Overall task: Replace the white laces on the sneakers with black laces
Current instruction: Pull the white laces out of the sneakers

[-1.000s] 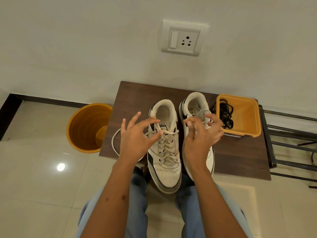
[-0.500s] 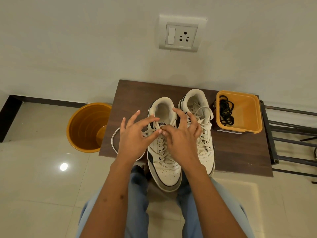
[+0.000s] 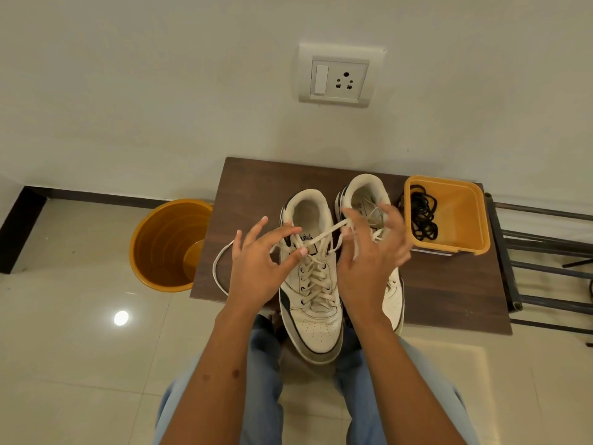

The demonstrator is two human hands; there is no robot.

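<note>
Two white sneakers stand side by side on a small dark wooden table (image 3: pixel 449 290). The left sneaker (image 3: pixel 313 303) carries a white lace (image 3: pixel 316 281) through its eyelets. My right hand (image 3: pixel 365 268) pinches one strand of that lace and holds it stretched up to the right across the shoe's opening. My left hand (image 3: pixel 256 268) hovers at the shoe's left side, thumb and forefinger at the tongue; a loose loop of lace hangs off the table's left edge. The right sneaker (image 3: pixel 369 200) is mostly hidden behind my right hand. Black laces (image 3: pixel 423 216) lie coiled in an orange square tub (image 3: pixel 455 239).
An orange round bucket (image 3: pixel 167 245) stands on the tiled floor left of the table. A dark metal rack (image 3: pixel 545 268) stands to the right. The wall with a socket plate (image 3: pixel 337 77) is just behind the table. My knees in blue jeans sit under the table's front edge.
My right hand moved from the right sneaker to the left one, took a strand of its lace and drew it up to the right. My left hand stayed beside the shoe.
</note>
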